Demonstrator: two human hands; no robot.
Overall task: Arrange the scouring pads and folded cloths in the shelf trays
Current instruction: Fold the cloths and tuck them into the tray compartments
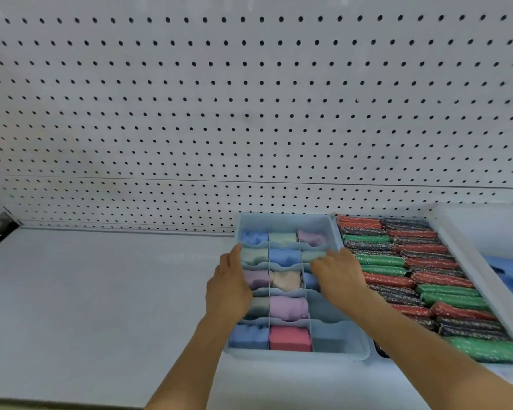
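the divided cloth tray (342,350) is steadied at its near wall by the left hand (230,287), fingers curled on the rim, so the right hand (339,273), fingers lying loose, can settle the folded cloths (288,306) just beneath it.

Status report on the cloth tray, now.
Left hand gripping the divided tray's left wall. Right hand reaching into the right column, fingers hidden. Folded cloths fill most cells; near-right cells bare. Scouring pads packed alongside. Nothing blocking.

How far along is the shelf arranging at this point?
Mostly done, it seems: the scouring pads fill their tray in rows, and folded cloths fill most cells of the divided tray. The left hand holds its side; the right hand reaches in. Two near right cells look empty.
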